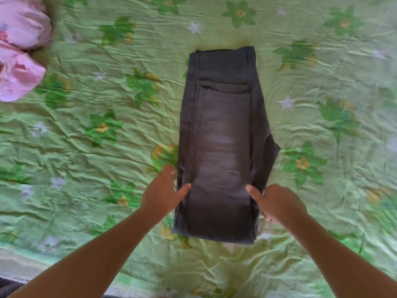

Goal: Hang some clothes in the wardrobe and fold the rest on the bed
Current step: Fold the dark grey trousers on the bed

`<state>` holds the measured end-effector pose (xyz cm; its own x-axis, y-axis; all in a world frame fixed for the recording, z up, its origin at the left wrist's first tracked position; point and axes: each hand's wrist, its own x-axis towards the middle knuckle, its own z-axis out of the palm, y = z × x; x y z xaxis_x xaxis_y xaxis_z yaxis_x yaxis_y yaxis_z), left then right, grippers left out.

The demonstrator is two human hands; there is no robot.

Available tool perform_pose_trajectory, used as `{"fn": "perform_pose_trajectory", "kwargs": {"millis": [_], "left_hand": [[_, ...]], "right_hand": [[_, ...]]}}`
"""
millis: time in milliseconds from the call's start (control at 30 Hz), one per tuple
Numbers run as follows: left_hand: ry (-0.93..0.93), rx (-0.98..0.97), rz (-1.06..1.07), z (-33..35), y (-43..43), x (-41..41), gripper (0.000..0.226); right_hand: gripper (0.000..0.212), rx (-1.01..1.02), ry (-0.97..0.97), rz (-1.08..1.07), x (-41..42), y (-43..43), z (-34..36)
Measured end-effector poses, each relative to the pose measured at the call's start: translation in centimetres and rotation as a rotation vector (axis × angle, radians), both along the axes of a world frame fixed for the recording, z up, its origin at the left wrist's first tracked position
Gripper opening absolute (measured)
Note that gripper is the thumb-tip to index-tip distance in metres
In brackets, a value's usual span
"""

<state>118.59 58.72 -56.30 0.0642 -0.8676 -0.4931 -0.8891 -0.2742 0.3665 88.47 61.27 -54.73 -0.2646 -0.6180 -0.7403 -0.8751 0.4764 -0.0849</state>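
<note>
A pair of dark grey jeans [223, 134] lies folded lengthwise on the green flowered bed sheet [107, 108], waistband at the far end. My left hand [165, 190] is at the jeans' near left edge, thumb resting on the fabric, fingers straight along the edge on the sheet. My right hand [277, 203] is at the near right edge, its thumb on top of the fabric and its fingers curled in at the edge, pinching it.
Two pink pillows [19, 50] lie at the far left of the bed. The near edge of the bed [25, 267] runs along the bottom left. Wrinkled sheet stretches on both sides of the jeans.
</note>
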Motion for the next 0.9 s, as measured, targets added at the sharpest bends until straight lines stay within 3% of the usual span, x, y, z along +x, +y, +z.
{"fn": "perform_pose_trajectory", "kwargs": {"millis": [67,167,200,300,367,433,533,667,833,900], "left_hand": [[0.082,-0.228,0.002,0.5,-3.0,-0.3,0.044],[0.322,-0.295,-0.007,0.7,-9.6,-2.0,0.042],[0.381,-0.24,0.01,0.7,-11.8,-2.9,0.049],[0.494,-0.052,0.192,0.2,-16.5,-5.5,0.067],[0.539,0.002,0.318,-0.2,-18.1,-6.4,0.065],[0.548,0.018,0.348,-0.6,-18.8,-6.7,0.05],[0.478,-0.012,0.248,-1.1,-18.8,-6.7,0.012],[0.422,-0.072,0.226,-0.9,-18.8,-6.5,0.025],[0.536,-0.176,0.336,0.9,-23.0,-5.8,0.017],[0.565,-0.189,0.346,1.3,-26.3,-5.8,0.02]], "right_hand": [[0.072,-0.244,0.102,0.042,-0.6,-3.0,0.9],[0.037,-0.476,-0.272,-0.279,0.1,-9.6,1.2],[0.032,-0.468,-0.358,-0.307,0.8,-11.8,0.9],[0.058,-0.422,-0.434,-0.433,2.4,-16.7,-0.2],[0.057,-0.359,-0.509,-0.649,2.5,-18.6,-0.8],[0.044,-0.281,-0.516,-0.743,2.1,-19.7,-1.1],[0.016,-0.32,-0.561,-0.661,2.2,-20.0,-1.3],[0.009,-0.436,-0.607,-0.553,2.6,-19.5,-1.1],[0.016,-0.736,-0.576,-0.429,2.7,-23.9,-0.2],[0.015,-0.77,-0.555,-0.401,2.7,-27.0,-0.3]]}}
